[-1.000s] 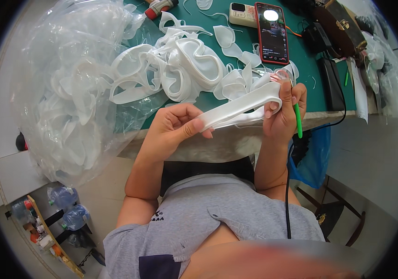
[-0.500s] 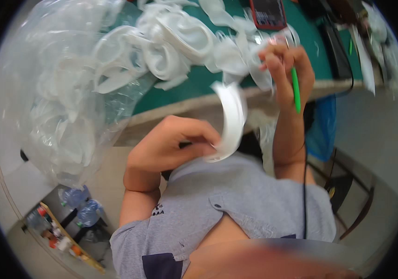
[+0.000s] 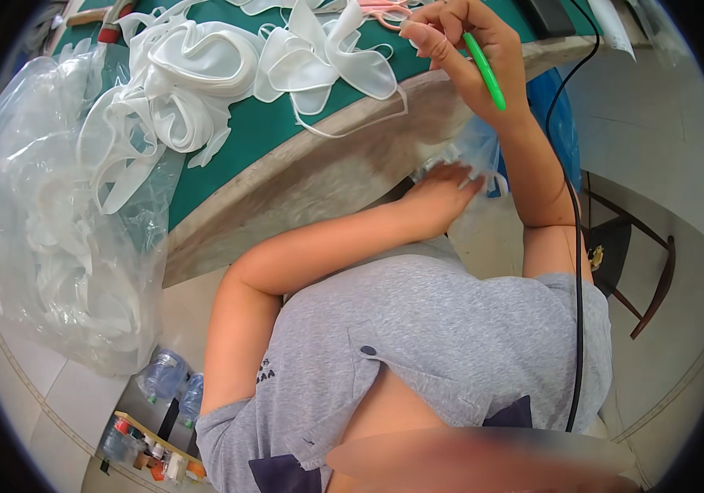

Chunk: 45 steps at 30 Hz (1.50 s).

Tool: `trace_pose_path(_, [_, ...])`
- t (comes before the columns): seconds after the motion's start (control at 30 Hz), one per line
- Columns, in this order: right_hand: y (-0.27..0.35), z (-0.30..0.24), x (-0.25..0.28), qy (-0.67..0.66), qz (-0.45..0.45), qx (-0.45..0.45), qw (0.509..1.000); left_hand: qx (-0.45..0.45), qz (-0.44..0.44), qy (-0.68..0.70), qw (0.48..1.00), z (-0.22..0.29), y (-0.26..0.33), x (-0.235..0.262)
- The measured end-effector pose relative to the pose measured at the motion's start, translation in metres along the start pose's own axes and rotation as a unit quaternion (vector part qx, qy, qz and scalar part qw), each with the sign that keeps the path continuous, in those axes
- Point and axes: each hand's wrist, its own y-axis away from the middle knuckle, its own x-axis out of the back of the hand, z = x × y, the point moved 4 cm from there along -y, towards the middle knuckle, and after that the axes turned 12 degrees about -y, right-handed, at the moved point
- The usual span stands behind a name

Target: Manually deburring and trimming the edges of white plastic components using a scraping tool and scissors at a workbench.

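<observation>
- At the far right in the head view, the right hand (image 3: 468, 76) is half curled around a slim bright-green plastic stick (image 3: 485, 72), probably tucked there to free the fingertips.
- Nearer, below the tabletop (image 3: 261, 131) edge, the left hand (image 3: 442, 197) is open, fingers spread, over a crumpled clear plastic bag (image 3: 482, 141); contact or anything beneath the palm: cannot tell.
- Far left of the hands, glossy white curved fabric pieces (image 3: 204, 62) are heaped on the tabletop, seemingly for easy reach.

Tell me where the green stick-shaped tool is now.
In the head view, the green stick-shaped tool is at upper right, in the right hand, below and right of the pink looped handles.
</observation>
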Motion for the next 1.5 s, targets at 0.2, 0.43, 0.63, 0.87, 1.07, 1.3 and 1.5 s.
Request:
trace_pose_path(0.2, [0.008,0.026,0.012,0.042,-0.018,0.002,0.999,0.091,-0.175,0.172,0.965,-0.03,0.019,0.036])
trace_pose_path(0.43, [-0.001,0.013,-0.035,0.089,-0.079,0.089,0.989,0.207,0.029,0.192,0.959,-0.032,0.035,0.162])
trace_pose_path(0.63, [-0.007,0.012,-0.073,0.312,-0.112,0.171,0.928,0.289,0.291,-0.07,0.909,-0.056,0.065,0.236])
trace_pose_path(0.87, [-0.028,0.004,-0.086,0.229,-0.11,0.109,0.961,0.318,0.33,-0.235,0.857,-0.088,0.073,0.266])
trace_pose_path(1.07, [-0.092,-0.026,-0.114,0.174,-0.054,0.185,0.966,0.242,0.262,-0.351,0.866,-0.105,0.056,0.26])
trace_pose_path(1.3, [-0.17,-0.031,-0.152,0.195,-0.133,0.197,0.951,0.214,0.268,-0.272,0.899,-0.113,0.06,0.267])
trace_pose_path(1.5, [-0.126,-0.048,-0.072,0.26,0.065,0.066,0.961,0.211,0.281,-0.217,0.911,-0.108,0.043,0.275])
